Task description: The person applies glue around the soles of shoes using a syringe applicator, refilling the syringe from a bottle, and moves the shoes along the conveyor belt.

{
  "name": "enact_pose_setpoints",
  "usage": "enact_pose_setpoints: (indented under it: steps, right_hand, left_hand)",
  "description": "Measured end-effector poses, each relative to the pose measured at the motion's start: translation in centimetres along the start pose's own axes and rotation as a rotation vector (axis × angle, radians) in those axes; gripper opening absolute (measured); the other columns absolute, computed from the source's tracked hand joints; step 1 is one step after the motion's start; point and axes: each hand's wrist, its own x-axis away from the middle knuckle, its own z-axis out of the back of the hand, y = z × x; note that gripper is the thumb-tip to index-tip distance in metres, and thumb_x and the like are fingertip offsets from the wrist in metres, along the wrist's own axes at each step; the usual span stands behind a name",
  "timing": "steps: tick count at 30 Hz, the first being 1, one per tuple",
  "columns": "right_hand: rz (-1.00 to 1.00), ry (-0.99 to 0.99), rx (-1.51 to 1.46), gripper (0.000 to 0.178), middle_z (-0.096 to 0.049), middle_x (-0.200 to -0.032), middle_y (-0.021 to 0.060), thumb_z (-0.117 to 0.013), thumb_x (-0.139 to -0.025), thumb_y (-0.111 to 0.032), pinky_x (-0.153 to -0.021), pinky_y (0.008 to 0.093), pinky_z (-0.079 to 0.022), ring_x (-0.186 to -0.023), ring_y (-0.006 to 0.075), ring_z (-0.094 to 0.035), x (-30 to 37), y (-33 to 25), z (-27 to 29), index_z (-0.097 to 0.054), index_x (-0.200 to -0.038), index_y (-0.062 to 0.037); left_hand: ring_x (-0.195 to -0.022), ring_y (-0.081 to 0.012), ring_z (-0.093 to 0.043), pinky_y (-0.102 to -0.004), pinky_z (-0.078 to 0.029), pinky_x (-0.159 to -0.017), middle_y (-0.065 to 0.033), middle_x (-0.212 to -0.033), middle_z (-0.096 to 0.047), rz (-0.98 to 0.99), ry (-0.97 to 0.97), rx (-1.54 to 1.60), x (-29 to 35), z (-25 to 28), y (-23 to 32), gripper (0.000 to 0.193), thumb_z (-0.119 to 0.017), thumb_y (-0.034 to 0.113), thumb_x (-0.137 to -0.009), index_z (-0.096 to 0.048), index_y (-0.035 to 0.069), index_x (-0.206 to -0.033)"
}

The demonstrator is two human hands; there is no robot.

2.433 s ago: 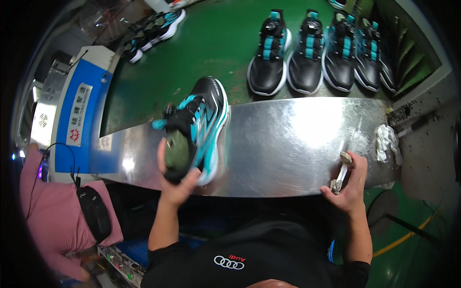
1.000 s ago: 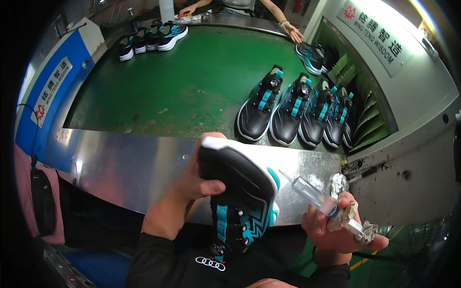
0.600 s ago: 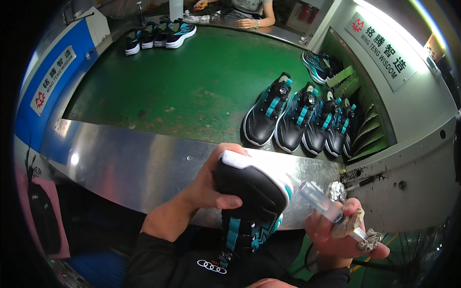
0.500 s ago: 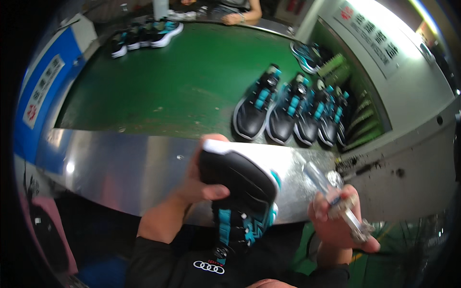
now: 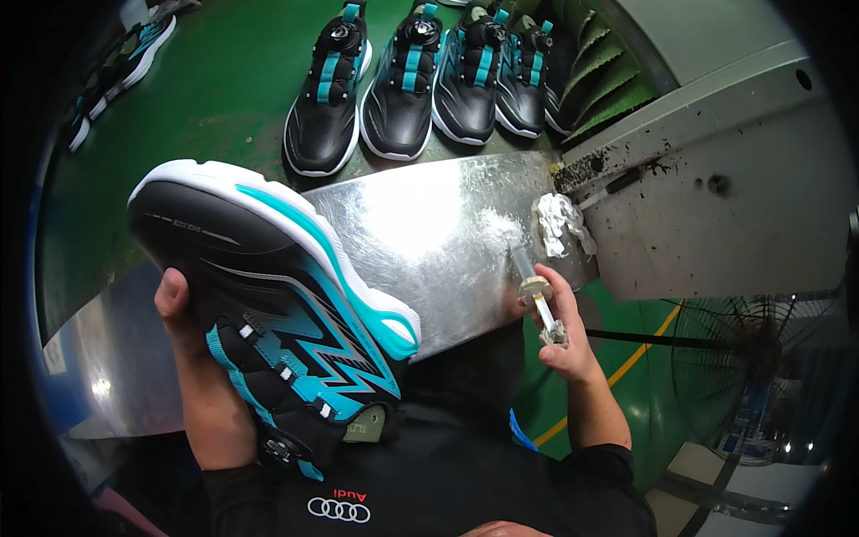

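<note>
My left hand (image 5: 182, 324) is closed round a sneaker (image 5: 300, 309), black with turquoise parts and a white midsole. The shoe is tilted on its side, toe toward the far left, with its side panel and dial lacing facing up. Most of my left fingers are hidden behind it. My right hand (image 5: 573, 336) grips a clear syringe (image 5: 537, 288), its flange and plunger end crusted with residue. The syringe tip points away over the metal plate (image 5: 456, 259), apart from the shoe.
Several matching sneakers (image 5: 403, 116) stand in a row on the green belt (image 5: 224, 116). More shoes (image 5: 134, 67) are at the far left. Crumpled white material (image 5: 562, 224) and a dark-handled tool (image 5: 617, 183) lie beside the grey housing (image 5: 752, 188). A fan (image 5: 729, 358) stands at the right.
The sneaker has come up and left, closer to view, and turned so its side and midsole show. The syringe is still in my right hand, and the view has shifted.
</note>
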Motion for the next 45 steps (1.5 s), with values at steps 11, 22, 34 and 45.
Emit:
enact_pose_setpoints:
  steps: [11, 22, 34, 45]
  right_hand:
    - [0.216, -0.304, -0.648, 0.116, -0.050, -0.109, 0.0163, -0.075, -0.051, -0.069, -0.087, 0.0349, -0.037, -0.098, 0.0244, -0.050, 0.4, -6.1, -2.2, -0.032, -0.131, 0.0022]
    - [0.408, -0.688, -0.687, 0.081, -0.059, -0.090, 0.0185, -0.068, -0.067, -0.064, -0.060, 0.0311, -0.030, -0.068, 0.0187, -0.045, -2.9, -14.2, -9.1, -0.045, -0.123, -0.0104]
    - [0.343, -0.686, -0.689, 0.083, -0.059, -0.092, 0.0180, -0.072, -0.062, -0.063, -0.059, 0.0321, -0.030, -0.074, 0.0234, -0.055, -3.7, -14.8, -11.1, -0.049, -0.118, -0.0070]
    - [0.234, -0.628, -0.748, 0.086, -0.058, -0.105, 0.0123, -0.071, -0.062, -0.065, -0.069, 0.0337, -0.035, -0.084, 0.0232, -0.058, -3.1, -15.2, -11.2, -0.047, -0.117, -0.0041]
  left_hand:
    - [-0.117, -0.0321, -0.049, -0.0438, -0.042, -0.099, -0.0190, -0.129, -0.047, -0.032, 0.055, -0.002, -0.8, -5.4, 0.0, 0.079, -0.068, 0.028, -0.071, -0.032, -0.001, -0.135]
    - [-0.101, -0.0244, -0.056, -0.0363, -0.048, -0.087, -0.0161, -0.109, -0.055, -0.147, -0.096, -0.302, 0.3, -6.8, -0.4, 0.075, -0.079, 0.019, -0.056, -0.039, 0.005, -0.117]
    - [-0.106, -0.0271, -0.054, -0.0401, -0.044, -0.089, -0.0179, -0.112, -0.054, -0.132, -0.234, -0.315, 0.5, -7.4, -0.1, 0.078, -0.082, 0.016, -0.056, -0.038, 0.010, -0.120]
    - [-0.105, -0.0256, -0.054, -0.0388, -0.045, -0.088, -0.0175, -0.111, -0.054, -0.128, -0.230, -0.331, 0.5, -7.4, 0.2, 0.077, -0.080, 0.014, -0.056, -0.038, 0.009, -0.120]
